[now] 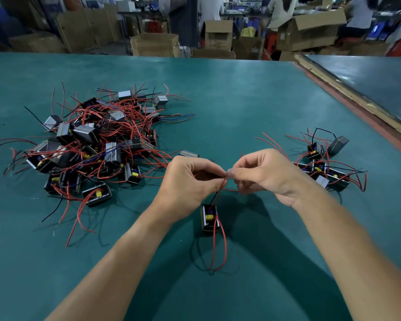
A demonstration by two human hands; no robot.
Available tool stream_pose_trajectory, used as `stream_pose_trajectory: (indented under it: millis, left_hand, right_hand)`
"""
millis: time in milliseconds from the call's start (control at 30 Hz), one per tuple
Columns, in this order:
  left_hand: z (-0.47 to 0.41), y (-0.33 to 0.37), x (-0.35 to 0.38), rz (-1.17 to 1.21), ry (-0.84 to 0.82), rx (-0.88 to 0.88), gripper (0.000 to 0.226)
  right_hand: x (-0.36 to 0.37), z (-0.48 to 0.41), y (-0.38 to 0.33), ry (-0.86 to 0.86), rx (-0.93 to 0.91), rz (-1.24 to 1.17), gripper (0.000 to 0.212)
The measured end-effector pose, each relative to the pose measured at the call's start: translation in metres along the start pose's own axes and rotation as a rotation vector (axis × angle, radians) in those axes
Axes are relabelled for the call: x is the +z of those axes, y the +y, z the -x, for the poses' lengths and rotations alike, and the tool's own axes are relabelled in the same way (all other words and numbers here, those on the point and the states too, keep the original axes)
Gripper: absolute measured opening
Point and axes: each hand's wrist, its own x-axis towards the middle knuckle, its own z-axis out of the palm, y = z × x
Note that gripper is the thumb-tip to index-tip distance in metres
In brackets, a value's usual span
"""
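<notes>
A small black box module [209, 218] with a yellow part inside hangs by its red and black wires [220, 189] just above the green table [229, 100]. My left hand [190, 181] pinches those wires from the left. My right hand [264, 176] pinches them from the right, fingertips meeting the left hand's. Two long red wires [220, 249] loop down from the module toward me.
A big tangled pile of like modules with red and black wires [93, 144] lies at the left. A smaller group [324, 165] lies at the right. The table's right edge [357, 112] runs diagonally. Cardboard boxes [155, 45] and people stand beyond the far edge.
</notes>
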Motion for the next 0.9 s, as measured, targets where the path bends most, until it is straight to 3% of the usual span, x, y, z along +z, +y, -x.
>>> stream_pose_trajectory:
  millis: [100, 267, 600, 733, 900]
  left_hand:
    - [-0.0008, 0.0, -0.0006, 0.044, 0.018, -0.04, 0.015]
    - [-0.001, -0.0005, -0.0016, 0.11, 0.022, -0.079, 0.01]
    - [0.0006, 0.0019, -0.0015, -0.088, -0.079, 0.066, 0.023]
    - [-0.0003, 0.0031, -0.0044, -0.061, -0.06, 0.064, 0.031]
    - [-0.0013, 0.0035, -0.0047, -0.066, -0.049, 0.055, 0.025]
  right_hand:
    - [0.0042, -0.0003, 0.0014, 0.107, -0.212, 0.16, 0.016]
    - [0.0026, 0.0009, 0.0027, 0.086, -0.389, 0.369, 0.012]
    - [0.0031, 0.0053, 0.0003, -0.191, -0.073, 0.274, 0.021]
    - [0.0013, 0.0059, -0.0011, -0.172, -0.123, 0.177, 0.012]
    - [0.0025, 0.0049, -0.0006, -0.176, -0.146, 0.193, 0.017]
